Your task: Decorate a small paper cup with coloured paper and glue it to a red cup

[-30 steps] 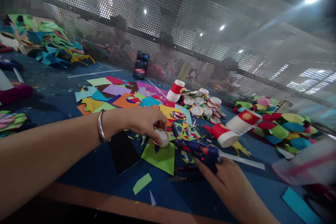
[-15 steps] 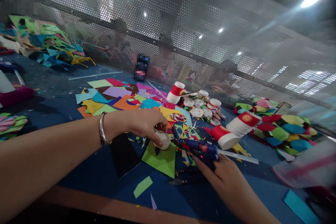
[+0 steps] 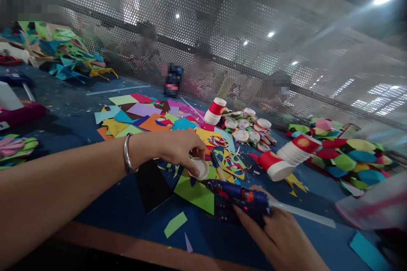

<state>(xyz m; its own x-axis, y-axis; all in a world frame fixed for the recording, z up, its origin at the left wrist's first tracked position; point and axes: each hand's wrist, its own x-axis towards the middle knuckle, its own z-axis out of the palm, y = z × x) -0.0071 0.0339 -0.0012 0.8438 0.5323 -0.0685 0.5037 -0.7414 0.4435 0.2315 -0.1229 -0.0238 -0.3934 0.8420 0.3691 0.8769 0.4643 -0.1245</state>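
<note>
My left hand (image 3: pixel 182 150), with a silver bangle (image 3: pixel 127 152) at its wrist, pinches a small white round piece (image 3: pixel 201 168) that looks like a cut-off paper cup bottom. It is held just over a green paper sheet (image 3: pixel 195 194). A dark blue hot glue gun (image 3: pixel 235 194) sits in the grip of my right hand (image 3: pixel 273 228), its red light lit. From its back end sticks out a translucent glue stick (image 3: pixel 305 214). The gun's nozzle is close to the lower right rim of the white piece; whether they touch I cannot tell.
Stacked red and white paper cups (image 3: pixel 297 150) lie to the right, with another cup stack (image 3: pixel 215 111) farther back. Round cup bottoms (image 3: pixel 241 134) are heaped behind. Coloured paper (image 3: pixel 143 112) and scraps cover the middle. A phone (image 3: pixel 173 80) stands before the perforated metal screen (image 3: pixel 190 21).
The glue gun has swung to point more level, its rear shifting down and right. The white piece has turned, now showing its rimmed hollow. The view has moved slightly.
</note>
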